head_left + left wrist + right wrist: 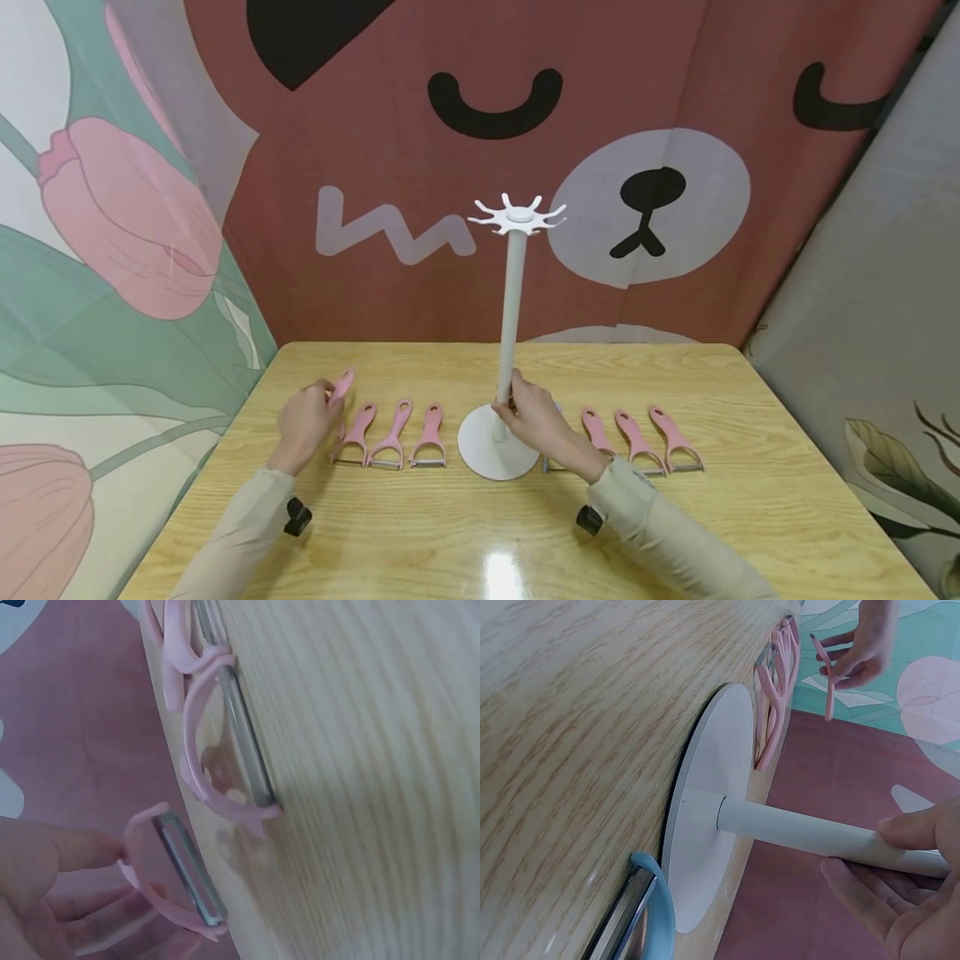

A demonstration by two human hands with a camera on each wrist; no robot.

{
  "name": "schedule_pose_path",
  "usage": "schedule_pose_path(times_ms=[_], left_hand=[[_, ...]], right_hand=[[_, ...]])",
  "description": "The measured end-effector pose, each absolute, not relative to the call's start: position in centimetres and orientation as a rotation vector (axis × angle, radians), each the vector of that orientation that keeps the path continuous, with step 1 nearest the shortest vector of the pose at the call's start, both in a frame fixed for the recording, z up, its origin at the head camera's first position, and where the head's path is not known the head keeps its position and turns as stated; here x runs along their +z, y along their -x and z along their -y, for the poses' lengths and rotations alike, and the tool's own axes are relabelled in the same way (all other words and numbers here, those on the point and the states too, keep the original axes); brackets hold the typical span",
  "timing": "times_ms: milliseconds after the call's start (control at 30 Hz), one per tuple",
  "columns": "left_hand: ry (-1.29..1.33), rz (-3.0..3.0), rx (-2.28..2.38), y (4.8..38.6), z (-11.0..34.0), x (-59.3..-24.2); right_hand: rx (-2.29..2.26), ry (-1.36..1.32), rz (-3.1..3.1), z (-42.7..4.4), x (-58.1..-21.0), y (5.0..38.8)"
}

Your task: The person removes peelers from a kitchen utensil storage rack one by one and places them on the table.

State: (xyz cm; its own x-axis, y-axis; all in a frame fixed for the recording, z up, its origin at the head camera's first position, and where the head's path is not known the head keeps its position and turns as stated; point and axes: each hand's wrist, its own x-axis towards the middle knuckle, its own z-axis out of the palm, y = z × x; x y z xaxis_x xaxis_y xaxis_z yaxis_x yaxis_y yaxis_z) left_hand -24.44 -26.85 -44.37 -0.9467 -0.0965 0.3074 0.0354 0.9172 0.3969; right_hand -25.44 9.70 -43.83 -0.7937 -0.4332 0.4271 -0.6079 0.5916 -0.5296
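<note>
My left hand [306, 423] pinches a pink peeler [142, 881] between thumb and fingers, lifted off the table at the left end of a row. Three more pink peelers lie to its right, among them a middle peeler [393, 433]. My right hand [542, 421] grips the white post of a rack [512, 317] low down, thumb on one side and fingers on the other. The rack stands upright on a round base [487, 454], with bare curved hooks around its top. Beside the base lies a blue peeler [656, 907], mostly hidden by my right hand in the head view.
Right of the rack, three pink peelers lie in a row, the outermost being a pink peeler [675, 437]. All stand on a wooden table [420, 533]. Printed cloth [360, 150] hangs behind and at both sides.
</note>
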Motion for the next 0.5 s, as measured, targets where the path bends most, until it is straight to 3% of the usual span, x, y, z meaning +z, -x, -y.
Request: schedule_pose_path(times_ms=[500], left_hand=[[-0.137, 2.92, -0.52, 23.6, 28.1, -45.2]], right_hand=[[1.001, -0.846, 2.575, -9.7, -43.9, 25.5]])
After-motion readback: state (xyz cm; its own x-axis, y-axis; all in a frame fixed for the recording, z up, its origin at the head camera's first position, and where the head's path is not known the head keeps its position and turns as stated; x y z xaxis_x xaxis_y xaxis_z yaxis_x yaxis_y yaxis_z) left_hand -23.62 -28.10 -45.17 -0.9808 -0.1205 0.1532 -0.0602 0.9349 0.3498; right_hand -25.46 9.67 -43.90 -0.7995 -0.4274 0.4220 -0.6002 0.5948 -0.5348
